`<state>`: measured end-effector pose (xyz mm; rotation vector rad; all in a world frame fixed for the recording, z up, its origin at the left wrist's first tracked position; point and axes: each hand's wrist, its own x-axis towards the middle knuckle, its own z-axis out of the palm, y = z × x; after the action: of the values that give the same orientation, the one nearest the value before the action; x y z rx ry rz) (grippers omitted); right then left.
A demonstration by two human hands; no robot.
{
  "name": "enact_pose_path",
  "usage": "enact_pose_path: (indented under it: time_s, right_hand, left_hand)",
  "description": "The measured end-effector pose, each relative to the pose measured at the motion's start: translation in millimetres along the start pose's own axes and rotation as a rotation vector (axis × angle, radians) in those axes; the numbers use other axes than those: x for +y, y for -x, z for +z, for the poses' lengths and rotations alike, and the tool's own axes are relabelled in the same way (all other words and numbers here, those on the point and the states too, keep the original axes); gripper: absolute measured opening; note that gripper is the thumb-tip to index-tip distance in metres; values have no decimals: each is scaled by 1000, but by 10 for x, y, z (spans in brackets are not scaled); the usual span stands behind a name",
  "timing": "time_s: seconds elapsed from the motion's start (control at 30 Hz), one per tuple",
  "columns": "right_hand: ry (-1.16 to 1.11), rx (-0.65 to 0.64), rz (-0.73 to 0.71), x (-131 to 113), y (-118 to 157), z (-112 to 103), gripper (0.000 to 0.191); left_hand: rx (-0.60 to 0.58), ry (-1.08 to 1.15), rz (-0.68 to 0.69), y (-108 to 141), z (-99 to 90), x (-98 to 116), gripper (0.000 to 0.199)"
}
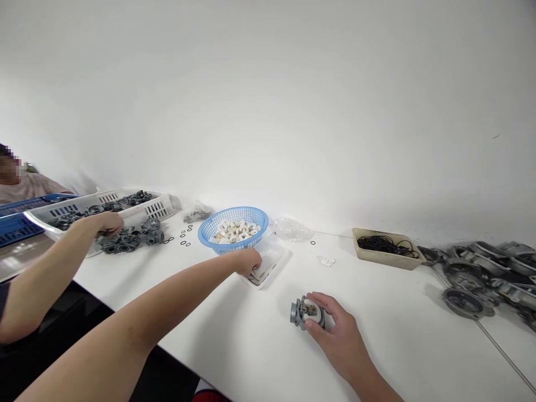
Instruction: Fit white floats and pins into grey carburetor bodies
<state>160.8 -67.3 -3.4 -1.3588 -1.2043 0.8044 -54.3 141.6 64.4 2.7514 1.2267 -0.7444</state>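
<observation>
While a grey cast carburetor body [300,312] with a pale rounded end is clasped by the right hand [335,338] on the white table [402,340], the left hand [248,262] is curled onto a white tray [273,261], its hold unclear.

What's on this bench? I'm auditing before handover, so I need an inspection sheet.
surface: white table, parts spread over it
job's things: metal carburetor body in the right hand; small clear tray under the left hand
clutter: blue basket of white rings; beige tray of black rubber rings; loose black rings; grey castings at right
grippers: right hand grips the body, left reaches into the tray; co-worker's hand over grey parts
cables: nothing seen
surroundings: white wall; seated co-worker far left
</observation>
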Motion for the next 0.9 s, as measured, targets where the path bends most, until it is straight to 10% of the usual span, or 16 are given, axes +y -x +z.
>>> enact_pose_path:
  time_s: [0.9]
  right_hand:
    - [13, 9, -23, 11, -8, -3, 41]
  left_hand:
    - [52, 18, -136, -13, 132, 137, 44]
